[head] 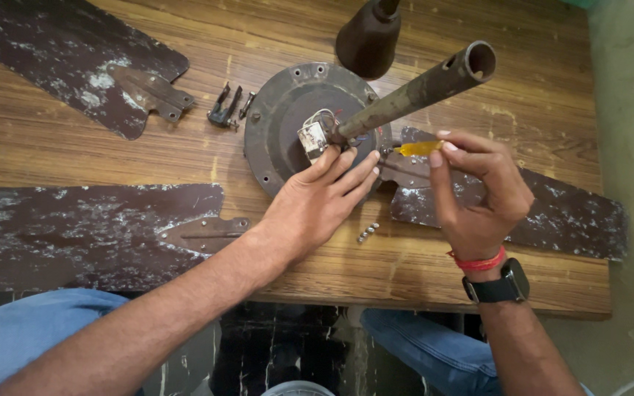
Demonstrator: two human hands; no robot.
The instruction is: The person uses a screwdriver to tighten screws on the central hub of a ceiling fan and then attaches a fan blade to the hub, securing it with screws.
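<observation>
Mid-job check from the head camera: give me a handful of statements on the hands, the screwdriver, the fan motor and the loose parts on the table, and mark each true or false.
1. The right hand holds a yellow-handled screwdriver. True.
2. The left hand is flat on the table, away from the fan motor. False: its fingers rest on the motor, beside the downrod.
3. The downrod lies loose on the table. False: it rises from the motor's centre towards the camera.
4. Fan blades lie detached on the wooden table. True.
5. The small screws sit on top of the motor. False: they lie on the table between the two hands.
</observation>
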